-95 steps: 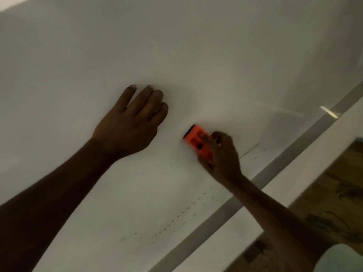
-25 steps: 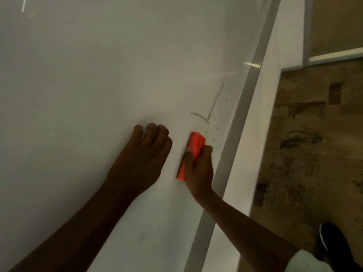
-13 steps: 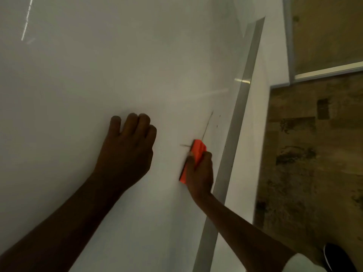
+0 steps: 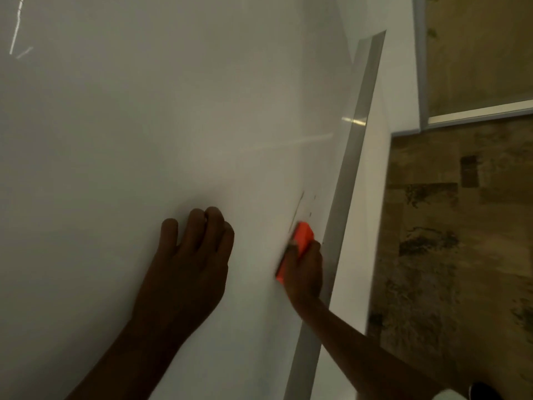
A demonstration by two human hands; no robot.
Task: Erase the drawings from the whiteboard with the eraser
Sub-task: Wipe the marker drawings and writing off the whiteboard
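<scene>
The whiteboard (image 4: 144, 140) fills most of the view, tilted, its grey frame edge (image 4: 349, 157) running down the right. My right hand (image 4: 305, 272) grips an orange eraser (image 4: 302, 236) pressed flat on the board close to that edge. Just above the eraser a thin dark pen line (image 4: 298, 207) and a few small dots (image 4: 310, 214) show on the board. My left hand (image 4: 187, 269) rests against the board to the left of the eraser, fingers curled, holding nothing.
Right of the board stands a white wall (image 4: 375, 197) and beyond it a brown patterned floor (image 4: 461, 255). A dark shoe (image 4: 484, 391) shows at the bottom right corner. A light reflection (image 4: 16, 30) streaks the board's top left.
The eraser has slid up the board onto the pen marks; the short horizontal stroke is gone and the slanted line is shorter. My left hand has stayed on the board.
</scene>
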